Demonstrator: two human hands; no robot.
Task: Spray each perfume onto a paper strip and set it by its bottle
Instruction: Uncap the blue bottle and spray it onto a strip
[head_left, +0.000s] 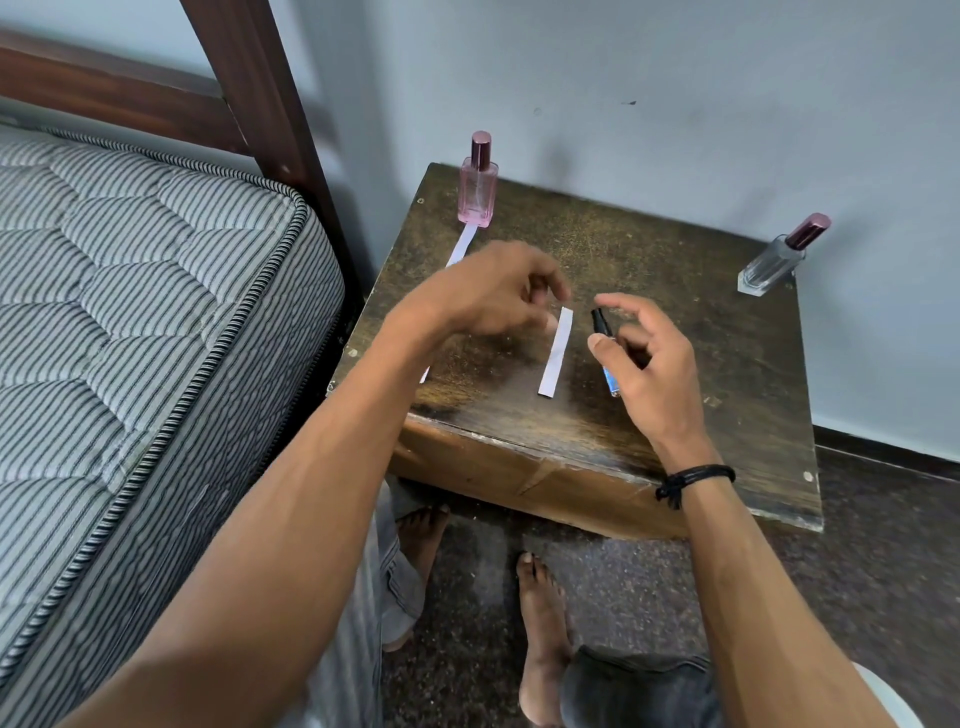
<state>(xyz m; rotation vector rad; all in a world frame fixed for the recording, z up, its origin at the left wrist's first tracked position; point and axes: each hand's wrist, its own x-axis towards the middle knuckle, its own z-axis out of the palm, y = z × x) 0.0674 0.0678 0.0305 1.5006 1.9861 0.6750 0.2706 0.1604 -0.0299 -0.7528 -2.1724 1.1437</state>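
On the dark wooden table (649, 249) a white paper strip (556, 358) lies flat near the middle. My right hand (644, 364) grips a small blue spray bottle with a black nozzle (601, 325), just right of that strip. My left hand (488, 296) hovers with loosely curled fingers above the table, left of the strip, holding nothing. A pink perfume bottle (478, 182) stands at the back left corner with another paper strip (461, 244) in front of it. A clear bottle with a dark pink cap (779, 257) stands at the right edge.
A striped mattress (145, 322) and a brown bed frame post (270, 93) lie to the left of the table. A grey wall rises behind it. Bare feet (540, 613) stand on the dark floor below the table's front edge.
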